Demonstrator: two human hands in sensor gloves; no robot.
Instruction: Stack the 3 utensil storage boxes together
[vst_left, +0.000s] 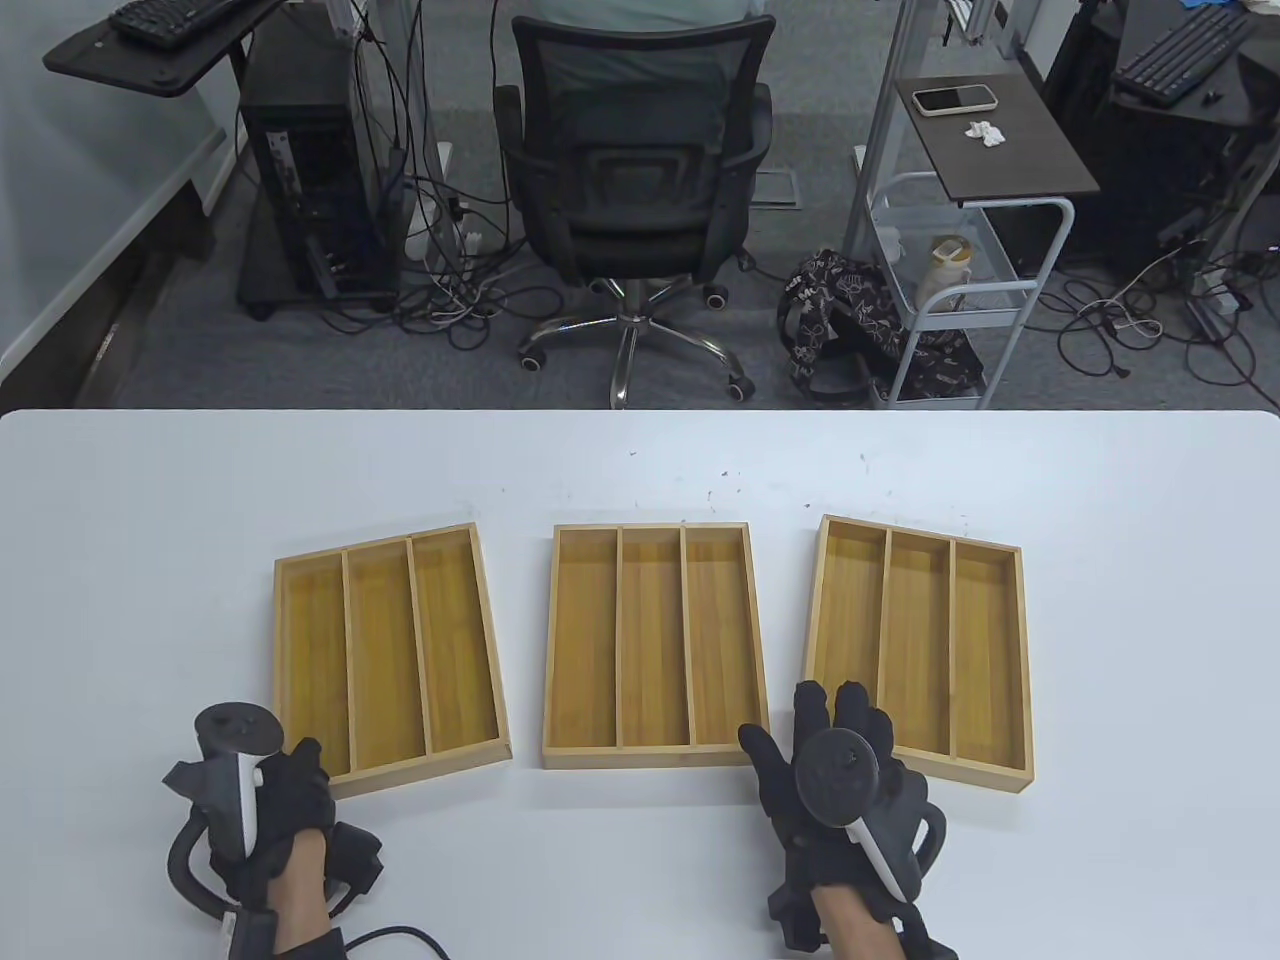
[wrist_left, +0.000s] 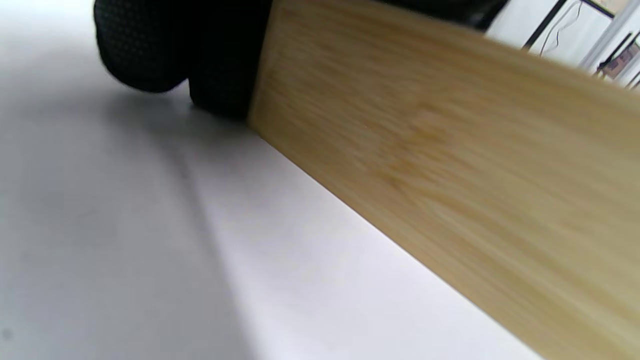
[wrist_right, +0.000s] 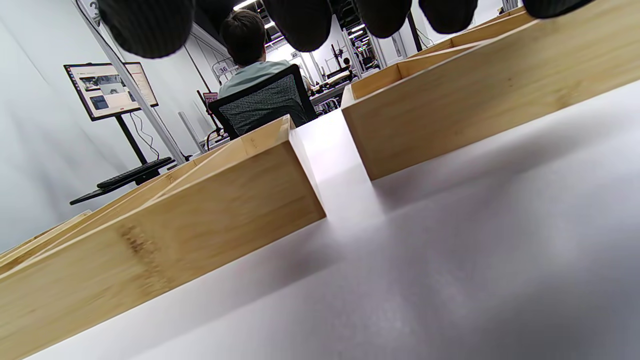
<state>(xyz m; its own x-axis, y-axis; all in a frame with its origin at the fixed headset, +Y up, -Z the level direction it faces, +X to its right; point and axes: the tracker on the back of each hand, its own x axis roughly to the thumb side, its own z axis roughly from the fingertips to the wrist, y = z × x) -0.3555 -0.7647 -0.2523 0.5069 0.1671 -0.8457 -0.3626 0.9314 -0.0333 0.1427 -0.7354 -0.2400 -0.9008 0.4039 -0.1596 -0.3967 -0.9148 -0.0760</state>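
Note:
Three bamboo utensil boxes, each with three compartments, lie side by side on the white table (vst_left: 640, 470): left box (vst_left: 390, 655), middle box (vst_left: 652, 645), right box (vst_left: 920, 645). My left hand (vst_left: 300, 765) is at the near-left corner of the left box. In the left wrist view its fingers (wrist_left: 150, 50) lie against the end of the box's outer wall (wrist_left: 450, 175); whether they grip it is hidden. My right hand (vst_left: 815, 715) is open with spread fingers (wrist_right: 300, 20), hovering over the gap between the middle box (wrist_right: 200, 215) and the right box (wrist_right: 475, 85), holding nothing.
A black office chair (vst_left: 635, 190) with a seated person, a computer tower (vst_left: 310, 160) and a white cart (vst_left: 960, 280) stand beyond the table's far edge. Bare table surface lies behind the boxes and along the near edge.

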